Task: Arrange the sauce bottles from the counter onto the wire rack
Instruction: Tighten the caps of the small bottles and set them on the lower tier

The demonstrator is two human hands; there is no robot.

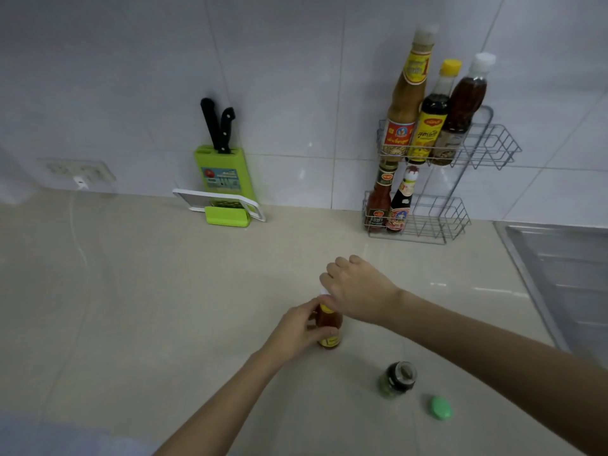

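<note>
Now | left hand (pixel 297 327) fingers clamped on orange bottle (pixel 330 327), well short of wire rack (pixel 460 212) | right hand (pixel 357 291) fingers curled over its cap | risk: loose cap grip, bottle tips on desk (pixel 164 291)

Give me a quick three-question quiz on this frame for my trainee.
1. True or false: the top shelf of the wire rack holds three bottles.
2. Which thing do both hands touch? A) the green jar B) the orange sauce bottle C) the knife block
3. Fill in: the green lid lies on the ____, apart from the jar.

Key: 1 true; 2 B, with the left hand round its body and the right hand over its top; 3 counter.
</note>
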